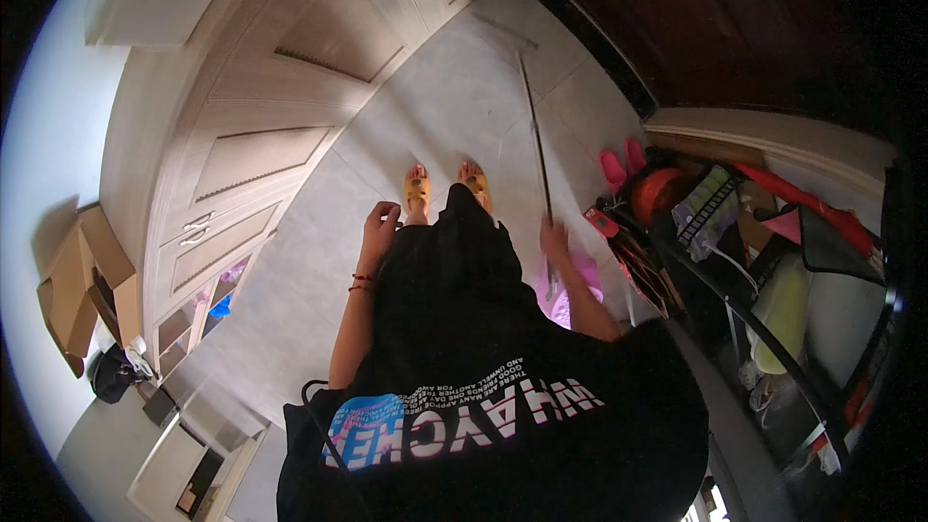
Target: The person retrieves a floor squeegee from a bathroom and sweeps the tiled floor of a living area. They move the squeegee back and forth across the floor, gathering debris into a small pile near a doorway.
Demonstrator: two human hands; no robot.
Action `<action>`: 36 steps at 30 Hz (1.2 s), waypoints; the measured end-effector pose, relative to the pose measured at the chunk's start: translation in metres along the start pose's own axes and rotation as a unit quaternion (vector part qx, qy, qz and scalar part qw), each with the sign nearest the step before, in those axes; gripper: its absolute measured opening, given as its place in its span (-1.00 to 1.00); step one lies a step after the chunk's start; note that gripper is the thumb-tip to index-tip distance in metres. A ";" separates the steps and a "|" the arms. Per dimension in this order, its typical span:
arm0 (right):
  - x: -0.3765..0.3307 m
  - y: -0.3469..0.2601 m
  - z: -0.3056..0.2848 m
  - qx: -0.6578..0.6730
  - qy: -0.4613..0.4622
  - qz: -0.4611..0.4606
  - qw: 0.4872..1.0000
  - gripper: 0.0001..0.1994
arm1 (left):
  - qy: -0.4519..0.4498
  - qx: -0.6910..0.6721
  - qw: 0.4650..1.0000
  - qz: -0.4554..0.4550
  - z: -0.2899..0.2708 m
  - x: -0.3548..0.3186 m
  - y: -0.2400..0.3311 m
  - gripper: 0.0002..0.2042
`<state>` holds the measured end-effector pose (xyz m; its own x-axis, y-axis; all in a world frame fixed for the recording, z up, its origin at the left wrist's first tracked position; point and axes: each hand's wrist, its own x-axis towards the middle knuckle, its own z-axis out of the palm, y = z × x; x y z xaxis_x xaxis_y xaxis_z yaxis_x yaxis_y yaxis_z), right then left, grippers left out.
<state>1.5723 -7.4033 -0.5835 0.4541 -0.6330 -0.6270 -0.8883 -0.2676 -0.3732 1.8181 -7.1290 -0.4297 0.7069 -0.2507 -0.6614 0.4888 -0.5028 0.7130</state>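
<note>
I stand on a grey tiled floor in orange sandals (418, 191), looking down my black shirt. My right hand (554, 240) is closed around a long thin pole (535, 135) that slants away over the floor; its far end (505, 31) rests flat on the tiles near the dark doorway. Hanging beside my hip, my left hand (380, 222) has loosely curled fingers and holds nothing. A red cord sits on that wrist. Something pink (570, 290) lies low beside my right leg, partly hidden by my arm.
Beige cabinets with drawers (251, 164) line the left side. A dark wire rack (764, 261) crowded with household items stands on the right, pink slippers (619, 166) beside it. An open cardboard box (82, 280) and a dark bag (111, 372) sit at far left.
</note>
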 end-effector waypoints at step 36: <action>0.083 -0.085 -0.076 -0.122 -0.116 0.077 0.983 -0.41 | 0.015 -0.056 0.998 -0.035 -0.014 -0.034 -0.059 -0.78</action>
<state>1.6800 -7.4879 -0.5516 0.2906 -0.5047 -0.8129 -0.9249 -0.3659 -0.1035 1.7721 -7.0795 -0.4463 0.6831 -0.1931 -0.7043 0.5906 -0.4212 0.6883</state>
